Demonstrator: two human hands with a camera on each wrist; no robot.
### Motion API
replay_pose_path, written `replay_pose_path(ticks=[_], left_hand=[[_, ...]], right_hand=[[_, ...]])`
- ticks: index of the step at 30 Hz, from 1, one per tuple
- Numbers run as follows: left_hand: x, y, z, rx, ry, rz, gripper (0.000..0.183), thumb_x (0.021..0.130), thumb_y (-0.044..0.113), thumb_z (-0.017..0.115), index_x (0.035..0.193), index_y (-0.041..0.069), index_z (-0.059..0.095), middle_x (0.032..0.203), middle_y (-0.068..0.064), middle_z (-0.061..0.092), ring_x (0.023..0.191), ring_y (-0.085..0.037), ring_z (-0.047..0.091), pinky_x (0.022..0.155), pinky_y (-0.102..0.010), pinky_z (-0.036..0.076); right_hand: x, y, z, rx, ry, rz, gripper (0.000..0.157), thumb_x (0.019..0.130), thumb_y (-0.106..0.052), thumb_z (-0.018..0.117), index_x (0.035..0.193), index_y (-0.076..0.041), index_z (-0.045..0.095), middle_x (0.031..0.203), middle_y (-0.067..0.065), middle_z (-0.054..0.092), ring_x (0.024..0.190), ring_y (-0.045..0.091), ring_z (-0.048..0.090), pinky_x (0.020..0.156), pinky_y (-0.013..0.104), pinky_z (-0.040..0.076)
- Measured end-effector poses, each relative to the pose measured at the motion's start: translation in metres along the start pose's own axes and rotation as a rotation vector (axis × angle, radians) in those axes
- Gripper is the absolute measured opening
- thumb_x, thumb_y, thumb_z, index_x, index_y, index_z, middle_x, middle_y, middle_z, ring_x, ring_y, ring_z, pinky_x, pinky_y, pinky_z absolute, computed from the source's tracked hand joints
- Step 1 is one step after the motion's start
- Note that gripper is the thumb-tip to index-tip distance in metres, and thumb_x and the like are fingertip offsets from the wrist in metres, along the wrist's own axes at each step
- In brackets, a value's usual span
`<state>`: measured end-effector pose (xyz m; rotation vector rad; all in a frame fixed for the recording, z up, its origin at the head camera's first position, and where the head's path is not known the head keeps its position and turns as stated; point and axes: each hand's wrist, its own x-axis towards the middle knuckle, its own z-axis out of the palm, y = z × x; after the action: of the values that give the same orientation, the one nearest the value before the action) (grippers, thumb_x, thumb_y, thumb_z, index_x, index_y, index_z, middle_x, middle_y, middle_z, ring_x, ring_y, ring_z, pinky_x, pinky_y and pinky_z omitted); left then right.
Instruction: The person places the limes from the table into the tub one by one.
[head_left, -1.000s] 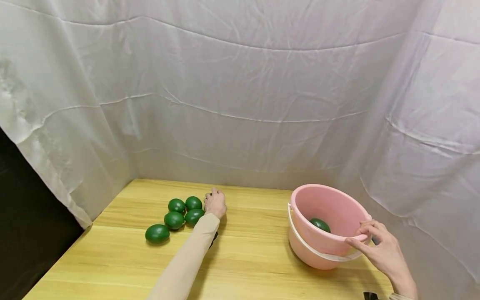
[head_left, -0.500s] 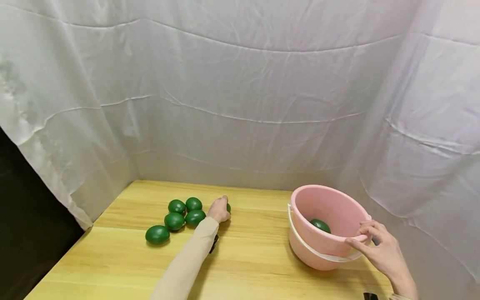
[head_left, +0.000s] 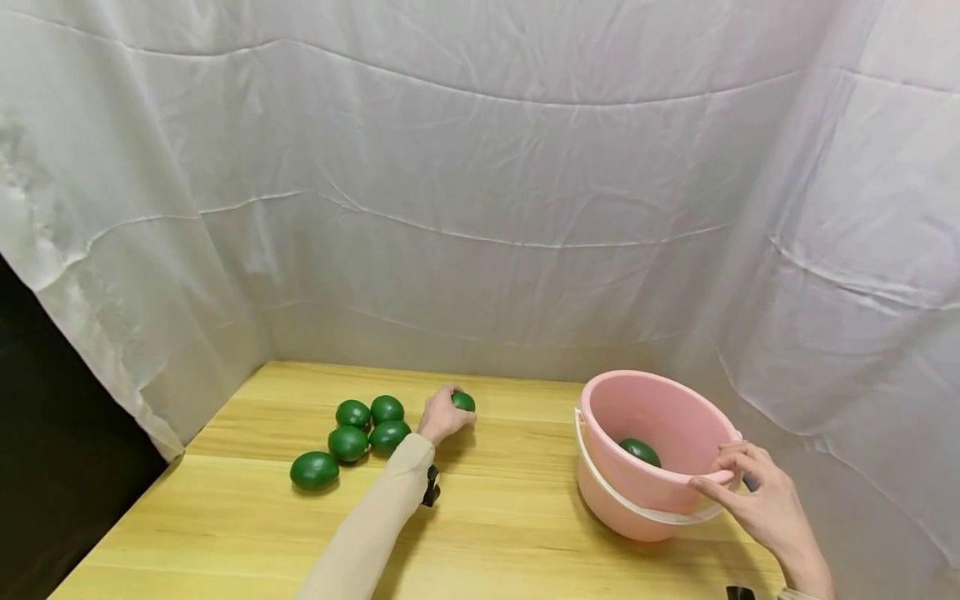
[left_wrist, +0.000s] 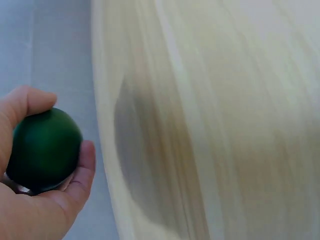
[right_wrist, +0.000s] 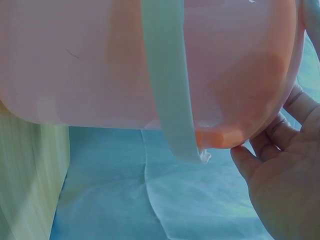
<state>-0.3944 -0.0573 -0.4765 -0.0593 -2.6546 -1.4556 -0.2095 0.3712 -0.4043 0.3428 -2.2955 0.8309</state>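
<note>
In the head view my left hand (head_left: 444,417) holds a smooth dark green avocado (head_left: 462,402) near the table's back edge. The left wrist view shows the thumb and fingers curled around this avocado (left_wrist: 47,150), held above the table. My right hand (head_left: 765,496) grips the rim of a pink bucket (head_left: 626,500) at the right, thumb outside and fingers over the edge. Inside the bucket lies another avocado (head_left: 640,452). In the right wrist view the right hand (right_wrist: 285,170) pinches the rim beside the white handle (right_wrist: 170,85).
Several avocados lie left of my left arm, four-sided cluster aside, with one avocado (head_left: 315,471) nearest the front. They rest on a wooden table (head_left: 510,533). A pale cloth curtain (head_left: 480,292) hangs behind and at both sides.
My left hand has moved right, away from the clustered avocados, and turned so the avocado in it now shows. The right hand has stayed on the bucket rim.
</note>
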Motion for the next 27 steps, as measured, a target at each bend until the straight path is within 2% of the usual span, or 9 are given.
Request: replay_pose_path(ticks=[4,12,20,27], left_hand=[[0.0,0.005,0.002,-0.114,0.027,-0.015,0.059,0.071,0.017,0.08,0.123,0.01,0.053,0.111,-0.017,0.062,0.091,-0.027,0.061,0.068,-0.033,0.053],[-0.004,0.014,0.008,-0.284,0.015,-0.01,0.055,0.072,0.016,0.083,0.119,0.012,0.054,0.112,-0.016,0.061,0.09,-0.026,0.063,0.068,-0.033,0.054],[-0.005,0.029,0.014,-0.446,-0.046,0.017,0.057,0.074,0.015,0.082,0.122,0.009,0.052,0.114,-0.017,0.057,0.09,-0.026,0.062,0.084,-0.052,0.055],[-0.007,0.045,0.019,-0.435,-0.072,0.072,0.052,0.074,0.015,0.082,0.119,0.012,0.055,0.117,-0.016,0.057,0.096,-0.027,0.062,0.078,-0.04,0.057]], right_hand=[[0.0,0.0,0.0,0.003,-0.004,0.007,0.03,0.066,-0.011,0.089,0.072,-0.022,0.062,0.107,-0.031,0.049,0.112,-0.018,0.038,0.093,-0.002,0.021],[0.0,0.0,-0.001,0.001,-0.007,0.011,0.029,0.067,-0.012,0.09,0.072,-0.022,0.062,0.107,-0.031,0.049,0.112,-0.018,0.037,0.093,-0.002,0.021],[0.0,0.001,-0.003,-0.004,-0.005,0.006,0.029,0.067,-0.012,0.09,0.073,-0.021,0.062,0.108,-0.03,0.049,0.113,-0.02,0.035,0.093,-0.002,0.02],[0.001,0.0,-0.003,-0.002,-0.002,0.005,0.031,0.065,-0.012,0.09,0.073,-0.021,0.062,0.108,-0.031,0.049,0.111,-0.019,0.037,0.092,-0.002,0.021]])
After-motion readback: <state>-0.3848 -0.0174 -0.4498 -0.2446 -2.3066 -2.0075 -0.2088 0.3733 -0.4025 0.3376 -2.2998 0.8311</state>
